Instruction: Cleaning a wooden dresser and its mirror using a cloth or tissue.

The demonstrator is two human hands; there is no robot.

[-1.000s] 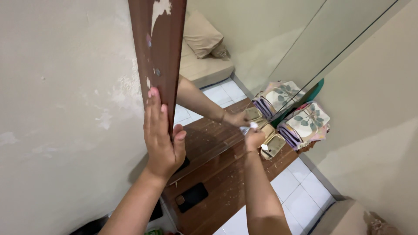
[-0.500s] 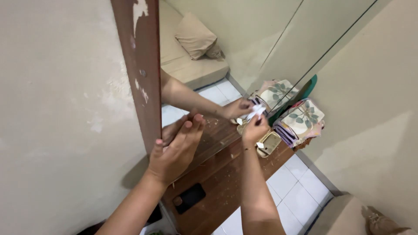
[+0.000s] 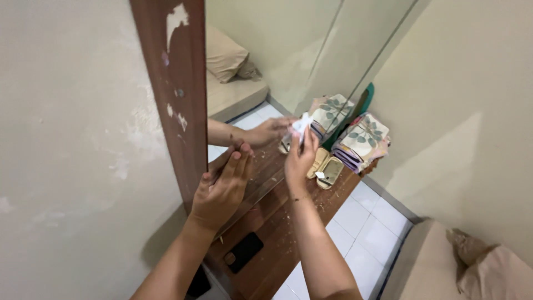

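The right hand (image 3: pixel 300 161) has its fingers pinched together on a crumpled white tissue (image 3: pixel 302 123), pressed to the mirror (image 3: pixel 288 50). It looks light, soft and tearable, best held bunched. The left hand (image 3: pixel 222 189) lies flat, fingers together, at the brown frame (image 3: pixel 177 100). Below the right fingers, beige compact cases (image 3: pixel 330 171) sit on the bench (image 3: pixel 288 222); beyond them lie folded leaf-patterned cloths (image 3: pixel 363 141).

A home bedroom. A wall mirror (image 3: pixel 288 61) in a worn brown wooden frame (image 3: pixel 177 94) stood over a low wooden dresser top (image 3: pixel 277 222); folded patterned cloths (image 3: pixel 361 141) lay on it, and a mattress with a pillow (image 3: pixel 488 266) rested on the white-tiled floor (image 3: pixel 366 228).
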